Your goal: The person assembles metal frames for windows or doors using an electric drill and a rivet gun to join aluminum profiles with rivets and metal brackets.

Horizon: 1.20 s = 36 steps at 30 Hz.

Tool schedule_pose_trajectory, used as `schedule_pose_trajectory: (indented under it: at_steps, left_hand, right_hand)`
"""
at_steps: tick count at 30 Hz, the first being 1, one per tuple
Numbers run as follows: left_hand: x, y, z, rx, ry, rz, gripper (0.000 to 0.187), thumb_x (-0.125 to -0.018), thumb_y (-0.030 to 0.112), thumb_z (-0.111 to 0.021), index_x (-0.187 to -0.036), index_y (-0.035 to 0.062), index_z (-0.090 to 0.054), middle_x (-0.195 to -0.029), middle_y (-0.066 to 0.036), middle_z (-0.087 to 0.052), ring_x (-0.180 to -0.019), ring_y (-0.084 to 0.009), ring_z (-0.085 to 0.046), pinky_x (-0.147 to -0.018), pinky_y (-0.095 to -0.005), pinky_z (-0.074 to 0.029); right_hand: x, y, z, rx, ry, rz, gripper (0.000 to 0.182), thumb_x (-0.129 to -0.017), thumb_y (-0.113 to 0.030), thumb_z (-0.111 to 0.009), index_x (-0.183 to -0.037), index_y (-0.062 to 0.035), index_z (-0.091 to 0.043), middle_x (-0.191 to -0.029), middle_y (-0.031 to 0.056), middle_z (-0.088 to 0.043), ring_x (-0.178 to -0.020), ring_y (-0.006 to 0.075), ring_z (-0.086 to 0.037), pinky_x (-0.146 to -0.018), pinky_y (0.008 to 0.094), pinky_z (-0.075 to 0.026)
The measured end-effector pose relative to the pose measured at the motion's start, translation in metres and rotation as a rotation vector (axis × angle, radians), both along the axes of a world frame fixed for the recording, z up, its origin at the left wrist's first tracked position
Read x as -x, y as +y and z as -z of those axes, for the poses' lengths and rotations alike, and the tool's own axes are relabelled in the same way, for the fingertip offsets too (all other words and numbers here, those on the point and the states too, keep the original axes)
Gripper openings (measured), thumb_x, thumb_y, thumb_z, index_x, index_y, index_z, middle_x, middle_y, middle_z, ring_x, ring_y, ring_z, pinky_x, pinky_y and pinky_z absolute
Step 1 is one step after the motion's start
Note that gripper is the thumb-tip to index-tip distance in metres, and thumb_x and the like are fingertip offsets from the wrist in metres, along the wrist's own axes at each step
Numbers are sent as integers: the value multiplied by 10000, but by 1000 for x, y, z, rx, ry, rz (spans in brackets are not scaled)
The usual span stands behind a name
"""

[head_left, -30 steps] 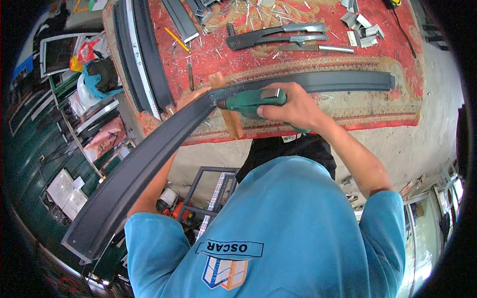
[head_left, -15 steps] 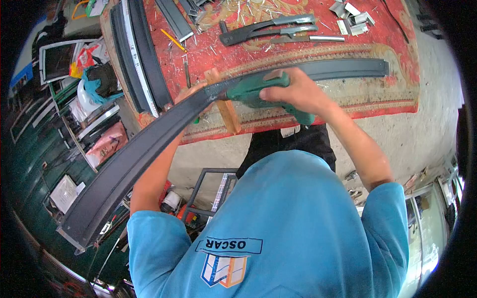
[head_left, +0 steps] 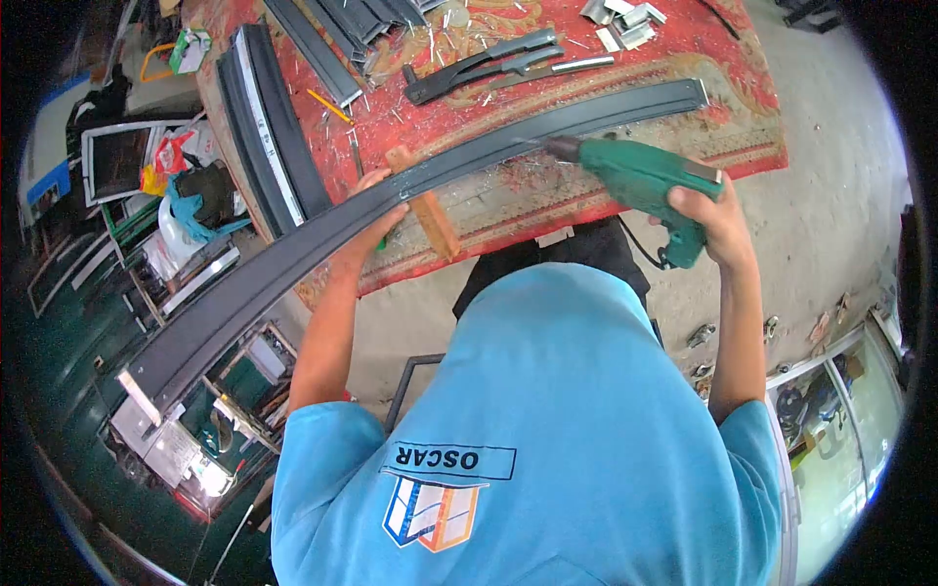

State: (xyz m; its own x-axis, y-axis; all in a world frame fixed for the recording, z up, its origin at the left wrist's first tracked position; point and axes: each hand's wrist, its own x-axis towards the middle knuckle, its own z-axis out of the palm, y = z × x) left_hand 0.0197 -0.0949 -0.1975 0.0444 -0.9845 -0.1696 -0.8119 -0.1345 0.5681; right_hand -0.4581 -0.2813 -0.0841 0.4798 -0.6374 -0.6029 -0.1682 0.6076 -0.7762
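My right hand (head_left: 718,215) grips a green power drill (head_left: 640,181) by its handle, the bit pointing left over the near edge of a long dark metal profile (head_left: 293,254). A black cord hangs from the drill's handle. The profile runs from the lower left across the table, and my left hand (head_left: 376,210) is closed around it at mid-length. Under the profile, beside my left hand, lies a wooden block (head_left: 435,225). Part of my left hand is hidden beneath the profile.
A red patterned carpet (head_left: 752,137) covers the table. On it lie a hand riveter (head_left: 479,68), a yellow pencil (head_left: 329,105), cut metal pieces (head_left: 625,21), scattered rivets and more dark profiles (head_left: 278,146). A cluttered rack with bags (head_left: 200,190) stands at left.
My right hand has drawn the drill away to the right, off the spot near the wooden block. My left hand stays on the profile. The whole view has shifted slightly.
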Motion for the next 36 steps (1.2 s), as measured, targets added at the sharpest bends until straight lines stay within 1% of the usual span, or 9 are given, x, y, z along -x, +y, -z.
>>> schedule_pose_trajectory:
  at_steps: [4,6,11,16,19,21,28,33,36]
  left_hand:
    - [-1,6,4,87,19,-46,626,-738,205,-804,-1283,34,-550,-1322,-147,-540,-1238,-309,-506,-1079,-395,-375]
    - [-11,13,20,35,-110,6,593,-746,201,-800,-1267,35,-571,-1299,-140,-558,-1237,-297,-506,-1081,-392,-366]
    - [20,-1,-3,-28,47,-135,486,-791,161,-753,-1220,7,-586,-1153,-134,-636,-1111,-280,-589,-999,-363,-430]
    - [14,5,0,-67,82,-164,479,-804,128,-718,-1239,2,-562,-1138,-131,-638,-1094,-256,-592,-981,-348,-434]
    - [9,12,8,-85,148,-224,523,-788,104,-721,-1266,2,-535,-1158,-127,-624,-1112,-257,-579,-997,-345,-426]
    - [9,15,14,-56,339,-294,562,-762,77,-739,-1276,6,-524,-1182,-122,-607,-1141,-268,-560,-1016,-348,-413]
    - [10,15,4,-54,191,-271,582,-726,33,-755,-1267,38,-540,-1195,-103,-596,-1151,-244,-541,-1025,-347,-396]
    - [17,13,1,-68,343,-352,566,-726,37,-760,-1251,44,-551,-1195,-105,-596,-1156,-267,-545,-1023,-376,-393]
    - [28,6,-16,23,167,-268,571,-725,41,-761,-1255,48,-549,-1182,-105,-604,-1138,-261,-561,-1006,-376,-412]
  right_hand:
    - [39,21,-17,132,61,203,623,-749,-373,-717,-1164,73,-584,-956,143,-670,-719,198,-661,-652,308,-548]
    - [61,32,-25,175,103,375,620,-755,-362,-728,-1177,65,-574,-965,146,-669,-745,209,-670,-669,314,-552]
    - [93,32,-22,347,318,641,600,-755,-261,-769,-1218,57,-559,-996,122,-664,-836,195,-657,-775,317,-530]
    - [105,-14,52,941,861,456,751,-714,-160,-768,-1345,79,-439,-1204,249,-575,-1102,359,-582,-949,401,-463]
    - [106,-33,96,1078,935,339,868,-653,-126,-795,-1385,75,-374,-1277,300,-494,-1171,425,-521,-972,439,-443]
    - [98,-41,112,1089,986,265,901,-639,-127,-810,-1392,74,-357,-1296,297,-475,-1182,431,-506,-974,441,-440]
    - [87,-35,116,980,942,193,951,-638,-170,-804,-1436,-1,-314,-1397,268,-388,-1243,444,-443,-1012,460,-412]
    - [90,-43,99,951,974,34,815,-702,-139,-669,-1440,-35,-340,-1448,255,-355,-1307,434,-387,-1082,474,-343]
    - [51,-56,79,1073,926,84,661,-740,-100,-633,-1367,-12,-441,-1421,245,-396,-1282,423,-417,-1070,468,-352]
